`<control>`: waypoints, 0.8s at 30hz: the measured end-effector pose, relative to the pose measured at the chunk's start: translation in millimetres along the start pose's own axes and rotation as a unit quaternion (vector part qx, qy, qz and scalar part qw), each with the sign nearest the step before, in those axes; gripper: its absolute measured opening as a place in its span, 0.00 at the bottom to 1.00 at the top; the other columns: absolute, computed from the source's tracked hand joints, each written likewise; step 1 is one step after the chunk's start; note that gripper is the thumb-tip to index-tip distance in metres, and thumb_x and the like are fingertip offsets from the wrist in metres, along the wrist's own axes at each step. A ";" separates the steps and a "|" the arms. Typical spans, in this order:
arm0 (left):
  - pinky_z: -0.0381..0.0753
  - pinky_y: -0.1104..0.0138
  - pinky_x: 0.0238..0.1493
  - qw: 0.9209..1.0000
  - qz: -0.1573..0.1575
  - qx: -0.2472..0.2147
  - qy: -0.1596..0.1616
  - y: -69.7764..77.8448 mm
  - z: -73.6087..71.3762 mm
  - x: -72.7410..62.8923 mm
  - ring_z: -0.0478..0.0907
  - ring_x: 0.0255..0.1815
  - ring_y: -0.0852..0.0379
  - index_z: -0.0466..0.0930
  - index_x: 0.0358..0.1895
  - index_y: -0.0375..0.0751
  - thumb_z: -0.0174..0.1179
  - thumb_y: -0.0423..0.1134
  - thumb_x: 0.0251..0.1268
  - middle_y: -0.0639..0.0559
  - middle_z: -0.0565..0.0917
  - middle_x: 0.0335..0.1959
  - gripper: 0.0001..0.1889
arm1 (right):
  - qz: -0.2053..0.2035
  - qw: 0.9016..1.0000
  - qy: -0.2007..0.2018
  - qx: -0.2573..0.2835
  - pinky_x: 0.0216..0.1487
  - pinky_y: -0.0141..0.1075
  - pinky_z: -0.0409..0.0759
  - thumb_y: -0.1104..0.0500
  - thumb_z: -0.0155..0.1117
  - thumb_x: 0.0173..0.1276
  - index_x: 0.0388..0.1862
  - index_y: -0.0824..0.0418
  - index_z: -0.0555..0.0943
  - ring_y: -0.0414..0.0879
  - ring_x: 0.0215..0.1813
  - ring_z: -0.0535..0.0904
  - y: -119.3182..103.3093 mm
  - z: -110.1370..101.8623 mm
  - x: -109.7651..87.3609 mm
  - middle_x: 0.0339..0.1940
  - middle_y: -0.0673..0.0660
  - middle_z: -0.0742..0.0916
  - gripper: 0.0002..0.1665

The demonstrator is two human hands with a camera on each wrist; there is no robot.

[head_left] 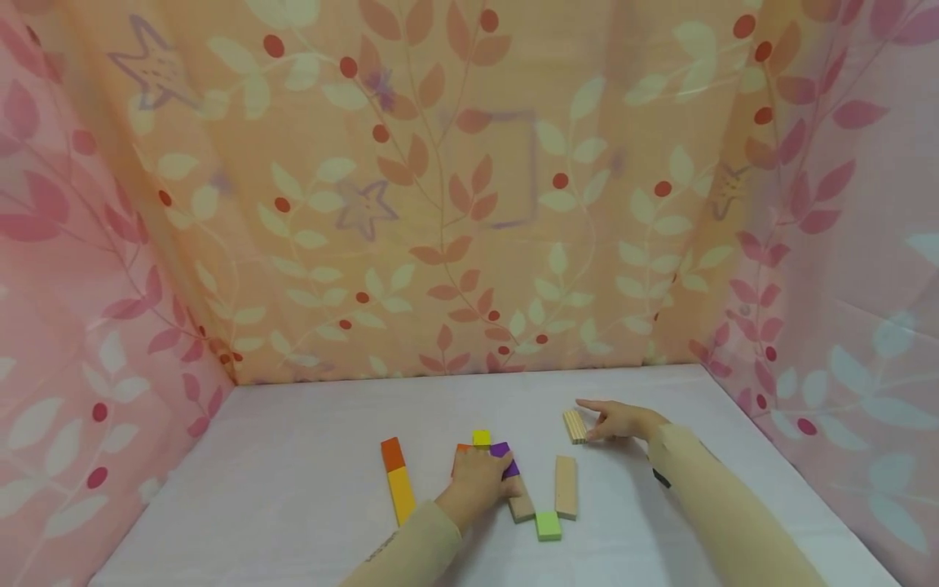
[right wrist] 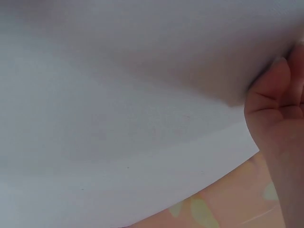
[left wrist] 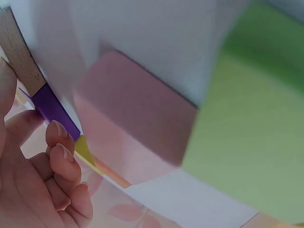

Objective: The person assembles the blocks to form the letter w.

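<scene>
In the head view my left hand [head_left: 475,485] reaches over a cluster of blocks, its fingers at a purple block [head_left: 501,453] and its thumb beside a plain wooden block [head_left: 522,507]. The left wrist view shows the index fingertip against the purple block [left wrist: 56,115], the thumb by the wooden block [left wrist: 21,52] and the other fingers bent in the air. An orange block [head_left: 462,451] is partly hidden behind that hand. My right hand [head_left: 623,420] is at a small row of pale wooden strips [head_left: 575,426], index finger stretched past its far end, thumb near its close end.
A yellow block [head_left: 481,438] tops the cluster. To the right stand a long wooden block [head_left: 566,487] and a lime green block [head_left: 548,526]. An orange-red block [head_left: 392,454] and an amber block [head_left: 401,495] lie end to end on the left. Patterned cloth [head_left: 440,244] walls the white table.
</scene>
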State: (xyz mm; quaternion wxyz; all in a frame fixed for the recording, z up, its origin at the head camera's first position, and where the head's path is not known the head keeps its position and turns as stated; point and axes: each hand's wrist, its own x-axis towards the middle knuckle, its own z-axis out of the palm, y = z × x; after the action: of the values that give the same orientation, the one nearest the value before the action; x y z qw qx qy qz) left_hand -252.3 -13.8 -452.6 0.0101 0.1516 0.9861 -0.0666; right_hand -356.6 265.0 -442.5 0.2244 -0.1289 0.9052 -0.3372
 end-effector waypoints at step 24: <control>0.74 0.60 0.44 1.000 -0.002 -0.012 0.003 0.8 -4.9 -4.1 0.78 0.42 0.48 0.76 0.63 0.63 0.58 0.67 0.58 0.47 0.84 0.47 0.30 | -0.011 0.992 0.121 0.034 0.31 0.34 0.74 0.69 0.75 0.54 0.57 0.75 0.67 0.45 0.32 0.74 -6.9 22.6 -2.5 0.32 0.57 0.79 0.35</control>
State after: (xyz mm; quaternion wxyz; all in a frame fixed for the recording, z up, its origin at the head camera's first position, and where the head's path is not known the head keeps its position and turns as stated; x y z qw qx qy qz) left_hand -248.1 -13.7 -447.7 0.0087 0.1500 0.9871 -0.0543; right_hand -342.7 248.3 -452.2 0.1134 -0.0892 0.9122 -0.3834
